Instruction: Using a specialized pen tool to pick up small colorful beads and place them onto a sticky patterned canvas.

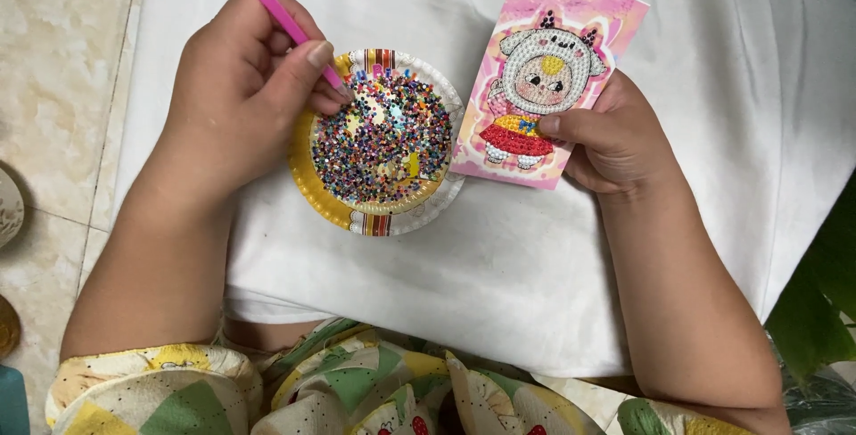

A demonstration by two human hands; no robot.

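1. Round yellow-rimmed paper plate [312, 187]: heaped with tiny multicoloured beads [385, 136]; lies on white cloth [499, 274] at centre.
2. Thin pink plastic pen [283, 18]: pinched in the left hand [241, 87], tip among the beads.
3. Pink rectangular bead-picture card [548, 74], cartoon figure: just right of the plate, gripped at its right edge by the right hand [615, 141].
4. Marble floor [62, 69]: far left.

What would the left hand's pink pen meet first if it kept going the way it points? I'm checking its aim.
The left hand angles the pink pen down-right; its tip looks already at the mixed beads in the small paper plate, though depth is unclear.
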